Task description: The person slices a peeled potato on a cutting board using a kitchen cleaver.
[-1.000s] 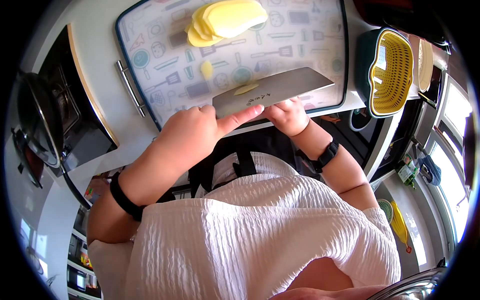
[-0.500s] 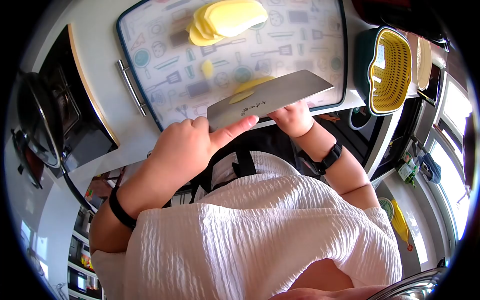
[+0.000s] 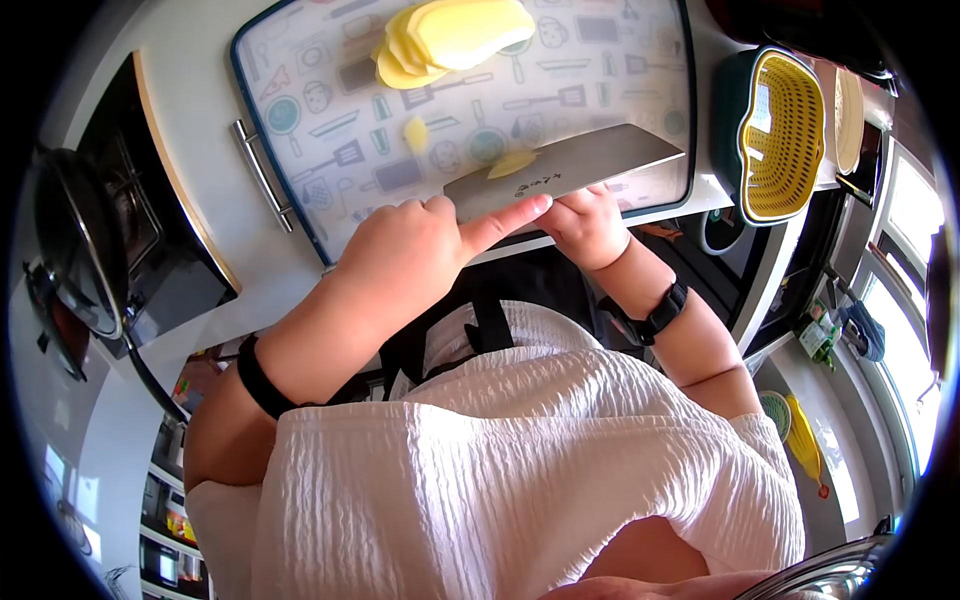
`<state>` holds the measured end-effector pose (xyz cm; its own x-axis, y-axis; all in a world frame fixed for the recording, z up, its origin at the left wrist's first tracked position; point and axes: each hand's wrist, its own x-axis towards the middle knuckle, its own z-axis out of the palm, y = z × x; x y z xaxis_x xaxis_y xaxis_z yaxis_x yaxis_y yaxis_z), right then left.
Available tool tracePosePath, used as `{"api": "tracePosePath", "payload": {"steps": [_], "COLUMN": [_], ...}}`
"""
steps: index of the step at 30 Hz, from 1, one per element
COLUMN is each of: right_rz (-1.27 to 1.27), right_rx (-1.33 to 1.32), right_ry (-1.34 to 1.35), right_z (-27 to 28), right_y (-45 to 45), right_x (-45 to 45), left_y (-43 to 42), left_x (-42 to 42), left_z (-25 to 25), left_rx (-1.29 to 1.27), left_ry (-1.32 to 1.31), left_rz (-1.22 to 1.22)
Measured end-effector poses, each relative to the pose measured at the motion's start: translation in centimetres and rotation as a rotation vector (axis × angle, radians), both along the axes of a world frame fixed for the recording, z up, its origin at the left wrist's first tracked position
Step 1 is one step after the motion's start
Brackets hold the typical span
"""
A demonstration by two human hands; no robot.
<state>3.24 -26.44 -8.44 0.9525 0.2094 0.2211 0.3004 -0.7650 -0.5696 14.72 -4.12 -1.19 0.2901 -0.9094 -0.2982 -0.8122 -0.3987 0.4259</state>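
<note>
My left hand (image 3: 415, 245) is closed round the handle end of a wide cleaver (image 3: 590, 160), its index finger stretched along the blade. A thin yellow slice (image 3: 512, 165) clings to the blade near its upper edge. Curled fingers of my right hand (image 3: 588, 226) are at the blade's lower edge, partly behind it; what they hold is hidden. Beyond the blade, a stack of pale yellow slices (image 3: 460, 38) lies on the patterned cutting board (image 3: 330, 125), with a small yellow piece (image 3: 415, 134) nearer to me.
A yellow basket (image 3: 785, 140) in a dark green container stands right of the board. A metal handle (image 3: 262, 178) is at the board's left edge. Farther left is a dark pan (image 3: 75, 240) with a glass lid. The counter edge runs just below my hands.
The cleaver and my left hand have moved slightly right and away from me, after an earlier small shift left. A yellow piece seen beyond the blade half a second ago is now hidden.
</note>
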Motion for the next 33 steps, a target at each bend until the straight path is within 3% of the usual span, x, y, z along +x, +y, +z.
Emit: {"api": "tracePosePath", "payload": {"steps": [11,20,26,33], "right_rz": [-0.006,-0.013,-0.021,-0.024], "right_rx": [0.022,0.028,-0.039,-0.011], "right_ry": [0.05,0.019,0.007,0.07], "right_z": [-0.2,-0.4,0.7,0.1], "right_y": [-0.1,-0.2,0.0,-0.6], "right_x": [-0.5,-0.6,-0.2,-0.7], "left_y": [4.0,1.7,0.5,4.0], "left_x": [-0.4,-0.6,-0.3,-0.8], "left_z": [2.1,1.9,0.1,2.7], "left_rx": [-0.067,0.07,-0.026,-0.029], "left_ry": [-0.019,0.019,0.012,0.048], "left_rz": [-0.003,0.0,0.022,0.012]}}
